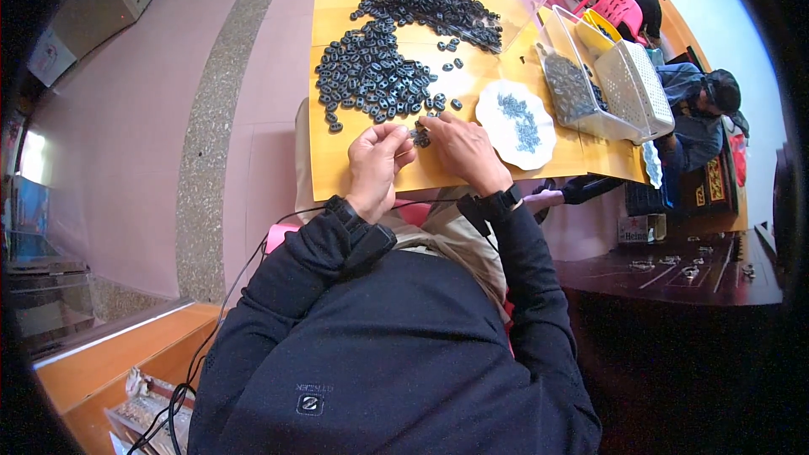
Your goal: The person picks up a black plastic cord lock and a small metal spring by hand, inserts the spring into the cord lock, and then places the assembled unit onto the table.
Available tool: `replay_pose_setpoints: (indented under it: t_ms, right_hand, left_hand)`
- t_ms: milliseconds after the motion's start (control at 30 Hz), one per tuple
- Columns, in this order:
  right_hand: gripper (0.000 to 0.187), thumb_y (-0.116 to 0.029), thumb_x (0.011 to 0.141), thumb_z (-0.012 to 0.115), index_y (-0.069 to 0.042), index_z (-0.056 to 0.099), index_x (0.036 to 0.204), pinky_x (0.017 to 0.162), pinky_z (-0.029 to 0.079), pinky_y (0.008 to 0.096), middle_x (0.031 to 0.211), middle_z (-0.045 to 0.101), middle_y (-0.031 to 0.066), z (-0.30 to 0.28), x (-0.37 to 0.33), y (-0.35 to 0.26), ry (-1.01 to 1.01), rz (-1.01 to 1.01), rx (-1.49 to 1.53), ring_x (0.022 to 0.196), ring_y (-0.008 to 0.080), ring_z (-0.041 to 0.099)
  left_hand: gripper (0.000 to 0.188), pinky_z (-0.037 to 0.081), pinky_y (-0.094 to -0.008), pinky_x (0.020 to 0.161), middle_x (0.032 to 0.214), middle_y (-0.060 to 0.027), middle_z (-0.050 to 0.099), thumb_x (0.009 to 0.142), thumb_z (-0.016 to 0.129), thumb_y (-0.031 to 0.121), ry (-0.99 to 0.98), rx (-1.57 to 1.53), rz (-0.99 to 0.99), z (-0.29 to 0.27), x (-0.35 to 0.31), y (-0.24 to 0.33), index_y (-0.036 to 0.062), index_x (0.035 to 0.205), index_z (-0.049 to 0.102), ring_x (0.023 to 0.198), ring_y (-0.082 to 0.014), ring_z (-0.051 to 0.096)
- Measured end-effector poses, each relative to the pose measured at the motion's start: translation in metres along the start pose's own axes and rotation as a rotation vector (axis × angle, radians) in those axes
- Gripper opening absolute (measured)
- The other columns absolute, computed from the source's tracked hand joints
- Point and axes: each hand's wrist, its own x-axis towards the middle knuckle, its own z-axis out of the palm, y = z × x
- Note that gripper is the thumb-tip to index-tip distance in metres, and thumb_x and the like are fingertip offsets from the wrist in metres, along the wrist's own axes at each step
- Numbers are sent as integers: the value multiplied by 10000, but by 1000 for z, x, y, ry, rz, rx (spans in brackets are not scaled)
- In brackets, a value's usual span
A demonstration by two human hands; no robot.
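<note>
Near the front edge of the yellow table (pixel 337 164), my left hand (pixel 374 167) is closed, thumb and forefinger pinched on something too small to make out. My right hand (pixel 468 154) reaches in beside it, its fingers curled at a few small black oval pieces (pixel 420 136) between the two hands. Whether those pieces are held or lie on the table is hard to tell. Just beyond, many black two-holed oval pieces (pixel 375 76) lie spread out. To the right of my right hand, a white scalloped plate (pixel 543 141) holds a heap of tiny silvery parts.
A clear tub (pixel 514 0) lies behind, with a larger heap of black pieces (pixel 434 0) at its mouth. At right stand a clear bin (pixel 552 29) and a white perforated basket (pixel 636 88). Co-workers sit beyond them. A black cable (pixel 240 274) runs by my left arm.
</note>
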Motion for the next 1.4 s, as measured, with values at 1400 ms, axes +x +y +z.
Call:
replay_pose_setpoints:
  t_ms: [1400]
  right_hand:
    - [112,-45,834,689,-9,655,934,523,431,226,707,616,2,-27,-63,58,475,226,506,589,50,544]
  left_hand:
    - [122,584,-277,742,940,-73,658,920,619,73,-244,57,-42,12,-11,-8,-2,1016,607,827,-150,659]
